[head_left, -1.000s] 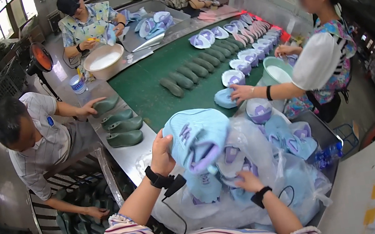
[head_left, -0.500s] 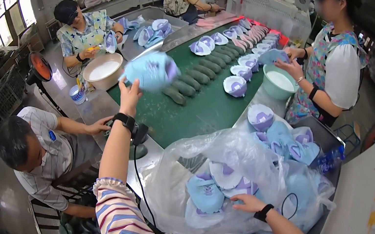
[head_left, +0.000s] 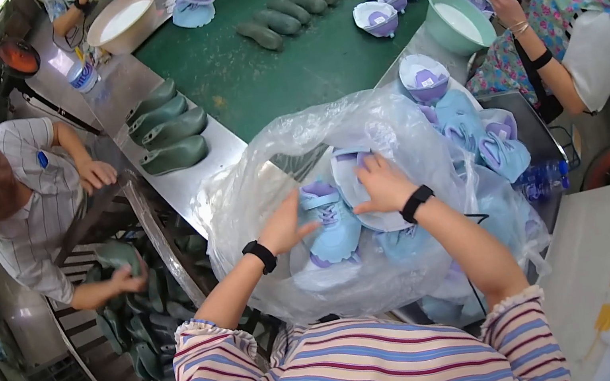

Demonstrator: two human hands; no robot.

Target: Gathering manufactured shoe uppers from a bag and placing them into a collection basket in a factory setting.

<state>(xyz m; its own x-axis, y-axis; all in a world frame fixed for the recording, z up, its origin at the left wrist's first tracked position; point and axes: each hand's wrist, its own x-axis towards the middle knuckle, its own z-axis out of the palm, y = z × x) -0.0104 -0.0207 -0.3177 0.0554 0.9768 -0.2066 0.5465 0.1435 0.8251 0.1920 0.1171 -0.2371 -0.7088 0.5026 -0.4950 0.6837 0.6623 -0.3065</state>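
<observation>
Over a clear plastic bag (head_left: 236, 162) of light blue and lilac shoe uppers, both my hands reach in. My left hand (head_left: 281, 228) is open, thumb stretched out, at the left side of a laced light blue shoe upper (head_left: 334, 235). With its fingers spread, my right hand (head_left: 387, 183) touches a pale-lined shoe upper (head_left: 349, 183) lying just to the right. Farther off, a single blue shoe upper (head_left: 194, 11) sits at the left edge of the green conveyor belt (head_left: 215, 84).
Dark green shoe lasts (head_left: 170, 128) line the metal ledge at left; more lasts (head_left: 281, 21) lie on the belt. A co-worker (head_left: 24, 197) handles lasts over a crate. Another co-worker (head_left: 563, 42) holds an upper beside a green basin (head_left: 455, 24). Loose uppers (head_left: 463, 123) are heaped right of the bag.
My left hand has let go of the blue upper on the belt and come back to the bag. My right hand has moved up onto an upper. The view has tilted down.
</observation>
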